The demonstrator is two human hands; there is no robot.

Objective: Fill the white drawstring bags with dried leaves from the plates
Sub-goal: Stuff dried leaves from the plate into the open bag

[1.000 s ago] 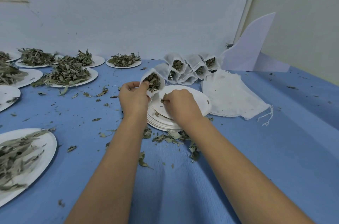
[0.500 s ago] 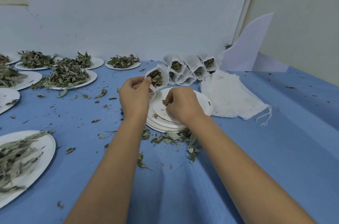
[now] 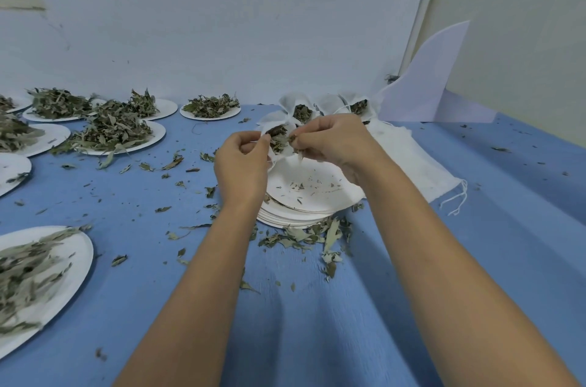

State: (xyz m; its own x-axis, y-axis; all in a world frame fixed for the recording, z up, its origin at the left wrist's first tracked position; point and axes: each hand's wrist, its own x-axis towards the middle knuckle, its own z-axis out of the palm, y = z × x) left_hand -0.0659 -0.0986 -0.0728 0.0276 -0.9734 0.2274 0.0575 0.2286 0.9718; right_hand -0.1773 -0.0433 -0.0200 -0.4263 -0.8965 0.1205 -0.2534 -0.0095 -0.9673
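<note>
Roughly midway: left hand pinches the bag open above the plate stack, right hand pinches leaves into it; filled bags behind the stack, loaded plates left of it.

Only the arms and hands of the person show. The left hand and the right hand are bare, their backs smooth with the knuckles faintly marked; the nails are too small to tell. The left forearm and the right forearm are bare along all their visible length, slender, broad at the lower edge of the view and narrowing to bare wrists
</note>
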